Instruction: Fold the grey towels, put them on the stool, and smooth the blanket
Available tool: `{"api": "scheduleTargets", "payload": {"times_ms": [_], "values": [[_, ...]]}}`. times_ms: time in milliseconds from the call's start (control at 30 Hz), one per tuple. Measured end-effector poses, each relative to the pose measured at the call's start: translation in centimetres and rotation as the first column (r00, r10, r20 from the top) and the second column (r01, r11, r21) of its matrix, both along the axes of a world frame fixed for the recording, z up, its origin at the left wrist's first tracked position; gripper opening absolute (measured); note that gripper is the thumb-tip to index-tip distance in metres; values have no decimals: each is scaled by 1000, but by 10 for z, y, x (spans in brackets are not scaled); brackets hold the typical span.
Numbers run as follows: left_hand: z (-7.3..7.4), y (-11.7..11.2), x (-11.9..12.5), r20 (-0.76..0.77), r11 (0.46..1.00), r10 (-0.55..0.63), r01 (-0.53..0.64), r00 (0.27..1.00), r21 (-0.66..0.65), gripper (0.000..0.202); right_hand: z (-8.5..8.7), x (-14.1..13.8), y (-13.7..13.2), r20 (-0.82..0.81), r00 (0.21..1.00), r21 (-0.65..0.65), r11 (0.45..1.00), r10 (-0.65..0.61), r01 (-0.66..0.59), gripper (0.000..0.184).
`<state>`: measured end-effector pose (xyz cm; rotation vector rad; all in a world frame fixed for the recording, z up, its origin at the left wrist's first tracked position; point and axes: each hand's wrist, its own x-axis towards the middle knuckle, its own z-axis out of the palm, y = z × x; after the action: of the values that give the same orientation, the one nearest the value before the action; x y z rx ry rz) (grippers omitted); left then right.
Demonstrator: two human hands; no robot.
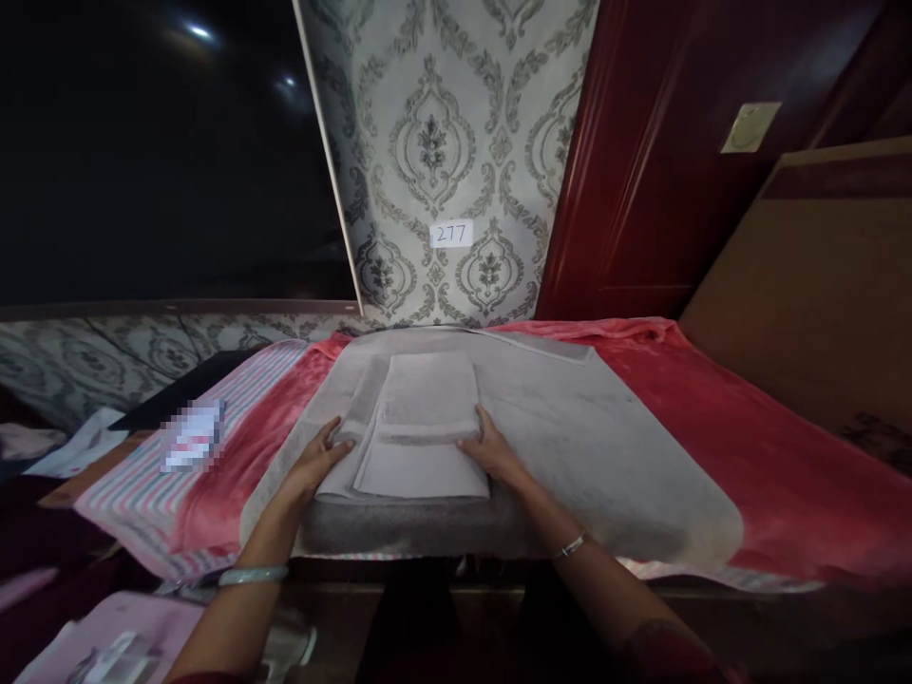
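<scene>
A small folded grey towel (426, 408) lies on top of a large grey towel (605, 446) spread over a red blanket (769, 456). My left hand (317, 463) rests at the folded towel's left edge, fingers curled against it. Against the right edge lies my right hand (491, 451), with its fingers laid on the cloth. Both hands touch the small towel from either side. A pale green bangle sits on my left wrist and a thin silver bracelet on my right.
A striped cloth (235, 399) lies left of the red blanket. Patterned wallpaper with a label reading 277 (451, 234) stands behind. A dark screen (157, 152) fills the upper left, a dark red door (684, 142) and a brown board (819, 275) the right.
</scene>
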<state>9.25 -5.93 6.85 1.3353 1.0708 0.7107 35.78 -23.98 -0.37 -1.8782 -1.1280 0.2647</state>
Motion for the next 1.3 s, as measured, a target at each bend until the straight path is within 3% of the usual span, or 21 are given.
{"api": "scheduleTargets", "payload": {"times_ms": [100,167,300,433,567,667,767,867,1100,1300], "values": [[6,-6,0,7,1000,-1,1,1000,3,93,14,-1,2,-251,967,19,999,30,-26,98],[8,-11,0,49,1000,-24,24,999,-6,93,24,3,-2,-281,958,86,996,51,-27,97],[0,-27,1,140,997,-32,41,990,-62,101,26,18,-17,-226,973,58,998,51,-39,89],[-18,-39,-1,166,994,23,-4,986,-113,92,17,20,-33,27,999,-70,997,21,-19,77],[-26,-43,-3,201,994,16,6,980,-108,82,29,-12,-39,378,924,-112,988,-58,107,70],[-27,-45,-5,208,994,35,-13,977,-107,84,42,-57,-35,478,867,-158,984,144,-77,82],[-26,-49,-6,238,995,7,16,971,-97,90,44,-102,-28,469,793,-259,919,388,-296,97],[-24,-53,-7,267,995,-11,36,964,-92,97,39,-132,-17,444,768,-319,882,462,-346,103],[-26,-54,-7,304,995,-22,49,952,-83,105,35,-153,6,470,784,-318,907,405,-277,104],[-31,-52,-5,320,1000,-12,16,947,-9,93,47,-164,9,462,789,-348,901,405,-259,94]]}}
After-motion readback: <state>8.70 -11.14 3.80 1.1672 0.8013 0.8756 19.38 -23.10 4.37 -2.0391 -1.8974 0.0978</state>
